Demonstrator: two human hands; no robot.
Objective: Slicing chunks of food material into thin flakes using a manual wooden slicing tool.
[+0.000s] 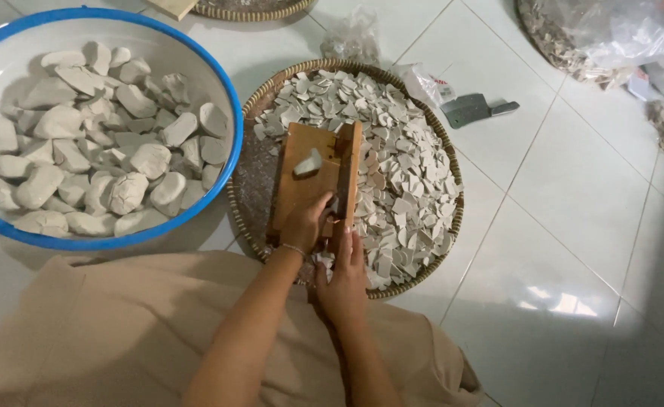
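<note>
Wooden slicer board point(305, 181) sits centre frame on the woven tray point(250, 197), long axis running near-to-far, tilted slightly right; one pale lump point(308, 163) on its face. Pale slices point(403, 162) heaped over tray's right side, touching board's right edge. Blue-rimmed basin point(230, 98) w/ whole lumps upper left; cleaver point(474, 109) on tiles upper right. Left hand point(307, 223) curled over board's near end. Right hand point(343, 283) fingers mostly straight, resting vs. near right corner; can't tell if it grips.

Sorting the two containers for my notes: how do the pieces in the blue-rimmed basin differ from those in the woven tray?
The basin pieces are big, rounded lumps; the tray pieces are thin, flat, broken slices. The lumps pile deep; the slices spread shallow. Both are pale grey-white.
</note>
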